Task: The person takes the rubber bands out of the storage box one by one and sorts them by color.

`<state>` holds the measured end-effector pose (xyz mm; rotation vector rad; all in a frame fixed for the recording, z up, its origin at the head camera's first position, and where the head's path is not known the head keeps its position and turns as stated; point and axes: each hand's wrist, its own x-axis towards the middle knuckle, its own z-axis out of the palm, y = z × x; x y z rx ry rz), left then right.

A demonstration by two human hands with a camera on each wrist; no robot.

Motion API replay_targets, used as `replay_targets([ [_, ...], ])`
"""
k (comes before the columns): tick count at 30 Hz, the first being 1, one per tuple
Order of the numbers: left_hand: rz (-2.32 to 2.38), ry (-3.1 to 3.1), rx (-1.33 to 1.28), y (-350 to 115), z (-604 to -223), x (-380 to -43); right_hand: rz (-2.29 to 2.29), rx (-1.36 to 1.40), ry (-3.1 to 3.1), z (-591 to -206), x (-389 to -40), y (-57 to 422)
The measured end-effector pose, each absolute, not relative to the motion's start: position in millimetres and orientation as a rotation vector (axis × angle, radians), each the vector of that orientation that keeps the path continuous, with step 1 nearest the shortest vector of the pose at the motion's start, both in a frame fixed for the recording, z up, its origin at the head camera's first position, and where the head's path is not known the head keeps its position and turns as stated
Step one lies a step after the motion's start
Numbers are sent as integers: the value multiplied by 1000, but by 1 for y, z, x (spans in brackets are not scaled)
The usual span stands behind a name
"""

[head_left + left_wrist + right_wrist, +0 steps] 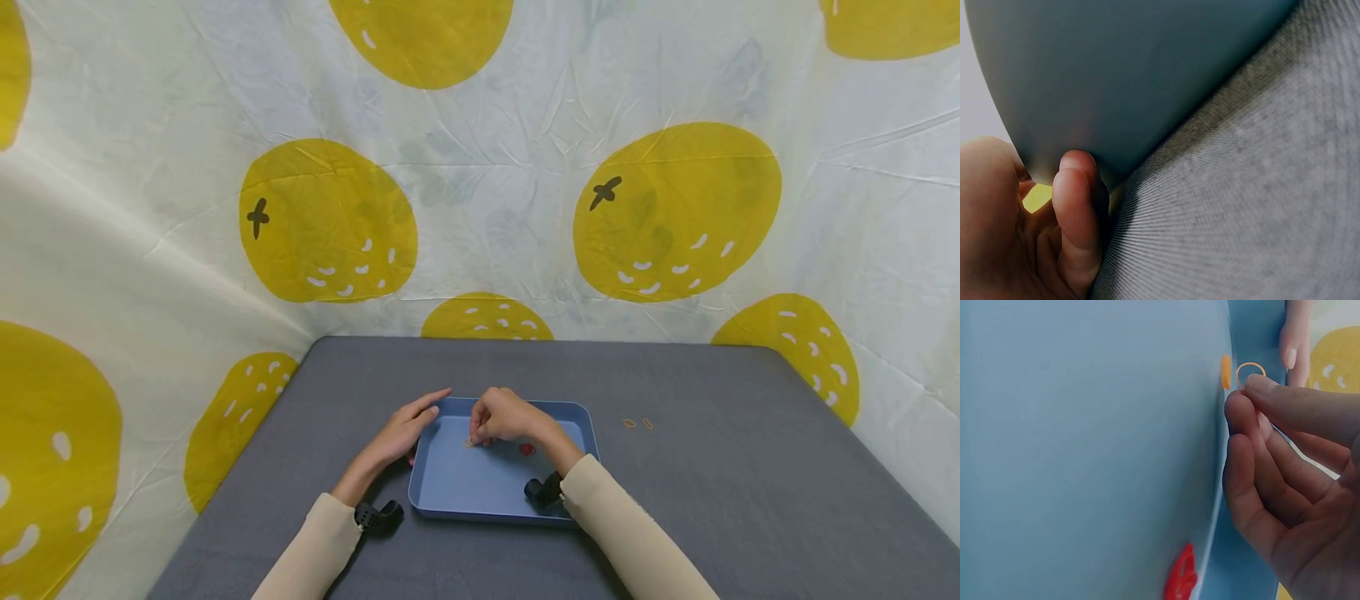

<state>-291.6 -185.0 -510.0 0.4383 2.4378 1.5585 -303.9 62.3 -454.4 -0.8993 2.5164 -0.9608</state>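
A blue tray (pixel 480 492) lies on the table. My left hand (pixel 397 435) grips its left side, with the thumb at the rim. In the left wrist view, curled fingers (pixel 1079 206) touch the tray's outer wall (pixel 1116 81). Inside the tray, my right hand (pixel 504 417) pinches a thin orange rubber band (pixel 1250 364) between thumb and fingertips. Close to those fingertips is another small orange piece (pixel 1225 372), its shape unclear. A small red object (pixel 527 449) lies on the tray floor; the right wrist view shows it (pixel 1180 575) only partly, its kind unclear.
Two orange rubber bands (pixel 638 423) lie on the grey tabletop (pixel 712 483) to the right of the tray. Behind the table hangs a pale cloth (pixel 487 208) printed with yellow fruit. Each wrist carries a black camera mount (pixel 378 518).
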Motion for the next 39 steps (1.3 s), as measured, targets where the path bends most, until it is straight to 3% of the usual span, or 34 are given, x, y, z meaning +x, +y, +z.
replay_targets([
  [39, 1548, 2462, 432, -186, -510, -292, -1035, -941, 2544, -414, -297, 99],
])
